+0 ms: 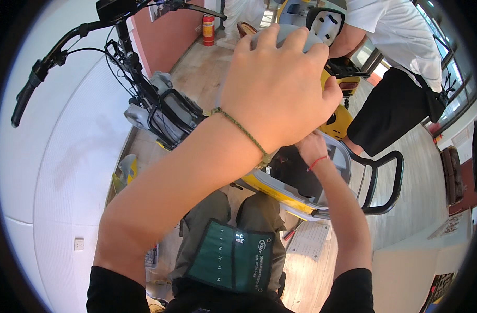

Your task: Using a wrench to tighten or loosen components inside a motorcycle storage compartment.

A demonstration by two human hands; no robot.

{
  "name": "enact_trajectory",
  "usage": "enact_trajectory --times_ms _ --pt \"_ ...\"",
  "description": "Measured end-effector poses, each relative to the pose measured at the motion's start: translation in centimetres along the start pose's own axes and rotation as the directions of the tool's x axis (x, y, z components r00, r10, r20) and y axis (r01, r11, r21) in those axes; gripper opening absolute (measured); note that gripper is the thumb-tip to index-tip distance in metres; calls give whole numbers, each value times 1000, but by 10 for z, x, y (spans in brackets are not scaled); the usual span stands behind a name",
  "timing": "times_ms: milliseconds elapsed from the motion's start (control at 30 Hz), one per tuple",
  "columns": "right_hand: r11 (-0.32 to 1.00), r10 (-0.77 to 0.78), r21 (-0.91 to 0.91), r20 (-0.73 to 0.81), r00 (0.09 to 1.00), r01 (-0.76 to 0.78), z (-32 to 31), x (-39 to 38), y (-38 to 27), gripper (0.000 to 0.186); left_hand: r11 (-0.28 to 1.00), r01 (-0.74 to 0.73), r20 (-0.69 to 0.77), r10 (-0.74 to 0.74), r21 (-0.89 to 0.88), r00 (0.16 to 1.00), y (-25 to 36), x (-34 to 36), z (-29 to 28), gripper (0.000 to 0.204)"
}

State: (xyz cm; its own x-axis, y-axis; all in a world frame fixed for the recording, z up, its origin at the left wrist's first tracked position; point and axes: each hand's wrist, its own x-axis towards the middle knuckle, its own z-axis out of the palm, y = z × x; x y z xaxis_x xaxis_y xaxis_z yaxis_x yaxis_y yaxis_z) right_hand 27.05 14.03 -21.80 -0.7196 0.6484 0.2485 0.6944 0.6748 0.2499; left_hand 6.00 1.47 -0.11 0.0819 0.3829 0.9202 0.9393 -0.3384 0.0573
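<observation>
My left hand (280,86), with a green braided bracelet at the wrist, is raised in front of me. Its fingers curl over the edge of a grey rounded part (289,35), most of which the hand hides. Lower and to the right, my right hand (313,148), wearing a red string, reaches to the far side of an open grey compartment (345,166) in a yellow vehicle body (280,192). My left hand covers the right fingertips. Dark contents in the compartment are too dim to make out. Across my lap lies a green wrench pouch (230,255), mostly flat.
Black handlebars (53,52) with cables rise at the left. A black tubular rack (397,182) juts out at the right. A person in a white shirt (395,36) bends over another yellow vehicle beyond. A printed sheet (309,240) lies on the floor; a red extinguisher (208,30) stands behind.
</observation>
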Motion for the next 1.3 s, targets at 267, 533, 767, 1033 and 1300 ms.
enact_trajectory --times_ms 267,533,767,1033,1300 --pt "998 -67 -20 -194 979 64 -2 6 6 12 999 29 79 -27 -21 996 2 0 -6 33" --pt "984 -100 129 -165 981 122 5 -11 7 11 1000 31 10 -31 -7 999 -5 -2 -3 33" --pt "983 -181 -9 -255 950 185 8 8 25 12 999 51 44 -51 -14 998 -6 -1 -5 33" --pt "938 -281 158 -171 944 308 17 33 39 14 998 64 49 -63 -29 997 -14 2 -7 34" --pt "950 -302 7 -239 923 313 11 24 24 21 996 47 83 -41 -74 996 -28 -7 -26 38"
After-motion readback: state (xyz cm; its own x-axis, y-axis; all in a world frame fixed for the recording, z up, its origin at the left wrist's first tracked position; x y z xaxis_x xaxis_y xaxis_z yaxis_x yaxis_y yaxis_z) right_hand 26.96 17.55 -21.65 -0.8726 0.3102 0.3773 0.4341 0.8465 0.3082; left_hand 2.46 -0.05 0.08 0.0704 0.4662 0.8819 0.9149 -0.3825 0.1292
